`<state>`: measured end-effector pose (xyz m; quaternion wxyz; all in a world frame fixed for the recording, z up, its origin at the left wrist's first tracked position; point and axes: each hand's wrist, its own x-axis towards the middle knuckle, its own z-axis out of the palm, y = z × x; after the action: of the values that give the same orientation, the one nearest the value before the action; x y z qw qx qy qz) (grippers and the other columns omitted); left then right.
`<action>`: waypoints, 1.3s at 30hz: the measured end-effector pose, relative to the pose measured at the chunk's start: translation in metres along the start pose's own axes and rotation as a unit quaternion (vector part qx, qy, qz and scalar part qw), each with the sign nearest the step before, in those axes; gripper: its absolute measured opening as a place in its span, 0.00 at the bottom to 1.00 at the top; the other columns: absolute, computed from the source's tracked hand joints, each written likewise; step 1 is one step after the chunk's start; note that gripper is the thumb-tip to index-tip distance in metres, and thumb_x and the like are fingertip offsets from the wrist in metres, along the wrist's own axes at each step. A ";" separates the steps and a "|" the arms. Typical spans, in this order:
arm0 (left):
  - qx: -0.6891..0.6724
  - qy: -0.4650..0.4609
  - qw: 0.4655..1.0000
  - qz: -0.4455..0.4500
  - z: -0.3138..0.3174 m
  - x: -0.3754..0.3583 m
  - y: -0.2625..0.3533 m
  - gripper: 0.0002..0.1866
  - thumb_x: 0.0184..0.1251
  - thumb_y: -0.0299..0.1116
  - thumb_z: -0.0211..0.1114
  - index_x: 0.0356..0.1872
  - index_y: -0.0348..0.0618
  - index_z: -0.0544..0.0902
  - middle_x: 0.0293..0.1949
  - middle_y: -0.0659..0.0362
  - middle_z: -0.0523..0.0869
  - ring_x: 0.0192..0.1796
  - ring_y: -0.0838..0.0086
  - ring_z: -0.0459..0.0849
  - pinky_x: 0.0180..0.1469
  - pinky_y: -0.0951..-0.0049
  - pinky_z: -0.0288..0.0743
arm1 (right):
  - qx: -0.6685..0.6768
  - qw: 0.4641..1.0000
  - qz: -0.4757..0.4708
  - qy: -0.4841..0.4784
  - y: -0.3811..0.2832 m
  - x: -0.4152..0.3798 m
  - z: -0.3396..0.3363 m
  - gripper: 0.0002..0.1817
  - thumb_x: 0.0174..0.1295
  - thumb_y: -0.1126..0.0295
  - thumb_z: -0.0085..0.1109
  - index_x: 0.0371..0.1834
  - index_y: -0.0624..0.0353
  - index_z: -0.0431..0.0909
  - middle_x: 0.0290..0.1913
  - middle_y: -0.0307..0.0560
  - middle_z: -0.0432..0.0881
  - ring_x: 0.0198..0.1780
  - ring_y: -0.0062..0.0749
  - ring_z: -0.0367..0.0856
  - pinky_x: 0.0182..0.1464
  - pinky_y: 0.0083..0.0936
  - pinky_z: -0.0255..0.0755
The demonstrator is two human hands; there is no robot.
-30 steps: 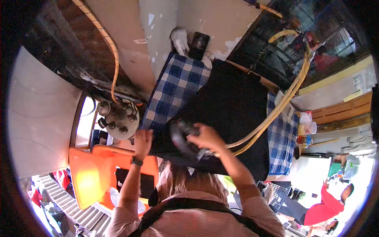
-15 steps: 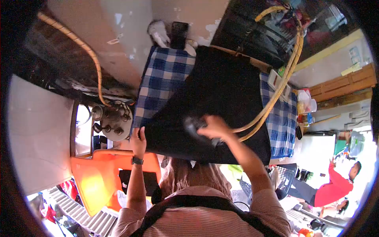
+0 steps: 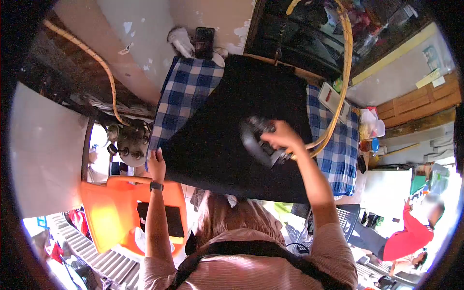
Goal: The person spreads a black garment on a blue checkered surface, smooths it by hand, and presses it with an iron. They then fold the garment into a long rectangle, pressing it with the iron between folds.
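A large piece of black cloth is spread over a blue-and-white checked cover. My right hand is closed round the handle of a steam iron, which is blurred by motion over the middle of the cloth. Yellowish hoses run from the iron up to the right. At the cloth's left corner, my left hand has its fingers pressed together on the edge. Its fingertips are partly hard to make out.
A phone and a crumpled white item sit at the far end. A white tray lies on the right. Left stand a metal boiler-like device and an orange chair. A person in red is at lower right.
My right hand has moved the iron a little to the right and away from me over the cloth. My left hand stays at the cloth's left corner. The whole view has shifted slightly.
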<state>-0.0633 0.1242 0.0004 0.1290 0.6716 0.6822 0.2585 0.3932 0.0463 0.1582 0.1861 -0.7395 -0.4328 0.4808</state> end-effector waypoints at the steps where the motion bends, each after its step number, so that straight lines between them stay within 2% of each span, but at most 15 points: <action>1: -0.052 0.038 0.998 0.030 0.002 0.006 -0.012 0.17 0.71 0.42 0.55 0.32 0.36 0.75 0.30 0.41 0.79 0.33 0.43 0.76 0.35 0.54 0.69 | -0.014 1.000 -0.005 0.026 0.015 0.013 -0.020 0.20 0.45 0.62 0.66 0.37 0.64 0.77 0.21 0.45 0.80 0.17 0.28 0.77 0.22 0.26 0.73; 5: -0.075 0.038 0.996 0.017 -0.009 0.014 -0.020 0.18 0.71 0.46 0.55 0.34 0.39 0.75 0.26 0.40 0.79 0.33 0.40 0.77 0.32 0.52 0.70 | -0.020 0.999 -0.024 0.011 0.038 0.030 -0.075 0.13 0.46 0.65 0.65 0.27 0.63 0.75 0.18 0.42 0.76 0.15 0.25 0.74 0.17 0.24 0.68; 9: 0.003 0.034 0.999 0.028 -0.004 0.006 -0.012 0.18 0.71 0.48 0.52 0.39 0.42 0.75 0.31 0.39 0.81 0.38 0.39 0.78 0.34 0.49 0.71 | -0.057 0.997 -0.010 -0.060 0.053 -0.001 -0.037 0.15 0.45 0.63 0.66 0.27 0.65 0.77 0.19 0.43 0.78 0.17 0.25 0.76 0.19 0.23 0.71; 10: 0.001 0.034 0.999 0.029 0.002 0.004 -0.014 0.18 0.71 0.48 0.52 0.39 0.42 0.75 0.31 0.39 0.81 0.38 0.39 0.78 0.34 0.49 0.71 | -0.098 0.992 0.010 -0.074 0.042 -0.025 -0.019 0.16 0.44 0.60 0.67 0.29 0.62 0.80 0.21 0.44 0.80 0.18 0.25 0.78 0.22 0.25 0.73; 13: 0.043 0.037 0.997 -0.044 0.012 0.006 -0.018 0.20 0.70 0.52 0.51 0.44 0.45 0.74 0.39 0.42 0.83 0.42 0.40 0.79 0.40 0.46 0.72 | -0.226 0.962 -0.091 -0.122 0.036 -0.083 0.045 0.25 0.44 0.53 0.64 0.42 0.61 0.82 0.33 0.59 0.83 0.36 0.50 0.84 0.42 0.38 0.77; 16: 0.043 0.045 0.997 -0.034 0.003 0.003 -0.006 0.21 0.70 0.54 0.51 0.44 0.44 0.73 0.38 0.44 0.84 0.42 0.40 0.79 0.41 0.46 0.72 | -0.236 0.943 -0.204 -0.112 0.063 -0.113 0.100 0.38 0.46 0.51 0.64 0.61 0.60 0.71 0.33 0.65 0.83 0.36 0.53 0.84 0.40 0.42 0.77; 20: -0.001 0.033 0.999 0.016 0.020 0.017 -0.052 0.21 0.70 0.53 0.52 0.42 0.43 0.73 0.37 0.44 0.83 0.42 0.40 0.79 0.40 0.46 0.71 | -0.220 0.958 -0.168 -0.070 0.078 -0.128 0.086 0.40 0.47 0.51 0.63 0.63 0.62 0.68 0.32 0.66 0.82 0.36 0.55 0.84 0.40 0.43 0.78; 26: -0.025 -0.006 0.999 0.037 0.019 0.010 -0.054 0.19 0.70 0.47 0.56 0.39 0.38 0.75 0.35 0.41 0.81 0.43 0.42 0.78 0.43 0.51 0.71 | -0.186 0.969 0.051 0.157 0.138 -0.120 -0.043 0.24 0.48 0.51 0.64 0.31 0.66 0.81 0.30 0.62 0.83 0.36 0.53 0.84 0.40 0.42 0.78; 28: -0.045 0.028 0.996 0.067 0.014 0.006 -0.047 0.17 0.69 0.45 0.57 0.37 0.37 0.75 0.33 0.44 0.81 0.39 0.46 0.79 0.42 0.56 0.71 | -0.013 0.970 0.115 0.214 0.190 -0.107 -0.087 0.20 0.49 0.56 0.67 0.23 0.66 0.77 0.21 0.53 0.81 0.21 0.35 0.82 0.26 0.32 0.77; 32: -0.068 -0.023 0.996 0.045 0.009 0.007 -0.050 0.17 0.70 0.44 0.57 0.37 0.37 0.75 0.28 0.53 0.77 0.31 0.68 0.74 0.37 0.68 0.69 | 0.097 0.966 0.093 0.221 0.256 -0.098 -0.169 0.18 0.53 0.60 0.66 0.24 0.66 0.76 0.15 0.45 0.76 0.15 0.30 0.77 0.19 0.28 0.72; 34: -0.104 -0.006 0.994 0.037 0.000 0.005 -0.036 0.16 0.71 0.43 0.57 0.38 0.38 0.76 0.28 0.58 0.77 0.31 0.73 0.73 0.37 0.70 0.69 | -0.219 0.895 -0.014 0.387 0.280 -0.095 -0.176 0.21 0.55 0.56 0.64 0.36 0.66 0.77 0.27 0.53 0.79 0.29 0.41 0.80 0.32 0.37 0.73; 35: -0.101 -0.002 0.994 0.034 0.001 0.005 -0.038 0.16 0.71 0.43 0.57 0.38 0.38 0.76 0.28 0.58 0.77 0.31 0.73 0.73 0.37 0.70 0.69 | -0.389 0.782 -0.040 0.486 0.280 -0.097 -0.170 0.25 0.56 0.53 0.63 0.45 0.65 0.77 0.37 0.58 0.80 0.40 0.47 0.81 0.42 0.42 0.73; 36: -0.147 -0.042 0.988 -0.009 0.006 0.005 -0.044 0.18 0.69 0.46 0.59 0.38 0.38 0.77 0.30 0.59 0.78 0.32 0.74 0.73 0.37 0.70 0.68 | -0.424 0.768 0.014 0.481 0.230 -0.120 -0.153 0.29 0.57 0.48 0.60 0.50 0.62 0.74 0.49 0.61 0.73 0.55 0.54 0.69 0.52 0.48 0.65; 38: -0.184 -0.079 0.978 -0.056 -0.006 0.005 -0.043 0.20 0.68 0.49 0.60 0.38 0.37 0.77 0.31 0.60 0.79 0.33 0.75 0.73 0.36 0.70 0.68 | -0.392 0.800 -0.001 0.454 0.223 -0.122 -0.108 0.27 0.59 0.47 0.58 0.47 0.62 0.72 0.50 0.59 0.68 0.54 0.55 0.66 0.52 0.49 0.63; 39: -0.094 -0.241 0.965 -0.048 -0.020 0.006 -0.020 0.24 0.64 0.52 0.62 0.41 0.37 0.78 0.35 0.59 0.80 0.37 0.75 0.75 0.39 0.71 0.70 | -0.388 0.822 0.007 0.416 0.232 -0.124 -0.078 0.26 0.59 0.47 0.57 0.45 0.62 0.73 0.49 0.59 0.69 0.53 0.55 0.66 0.50 0.49 0.63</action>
<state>-0.0917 0.1268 0.0078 0.3644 0.6657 0.6347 0.1456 0.5483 -0.1732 0.1020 0.0428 -0.8834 -0.4600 -0.0789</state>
